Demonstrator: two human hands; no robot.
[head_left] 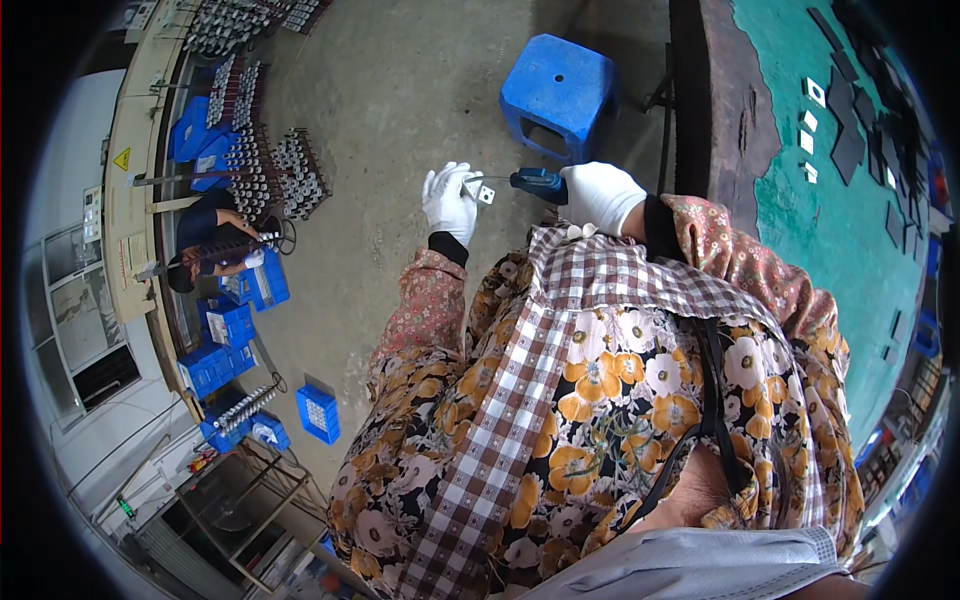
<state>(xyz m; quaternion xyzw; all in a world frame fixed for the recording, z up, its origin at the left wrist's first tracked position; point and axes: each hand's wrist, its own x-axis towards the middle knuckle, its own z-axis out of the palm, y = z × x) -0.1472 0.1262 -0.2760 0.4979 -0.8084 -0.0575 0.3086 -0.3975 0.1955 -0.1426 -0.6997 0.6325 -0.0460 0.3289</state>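
Note:
My left hand (449,200), in a white glove, holds a small square white part (478,189) in front of my chest. My right hand (600,196), also in a white glove, grips a tool with a dark blue handle (538,182). The tool's thin metal tip touches the white part. Both hands are raised above the concrete floor, just short of a blue plastic stool (558,92). My flowered sleeves and a checked apron fill the lower middle of the view.
A green-topped workbench (830,220) at the right carries several dark flat plates (848,150) and small white parts (806,140). At the left, another person (205,245) bends over racks of metal pieces (270,170), with blue crates (228,325) on the floor.

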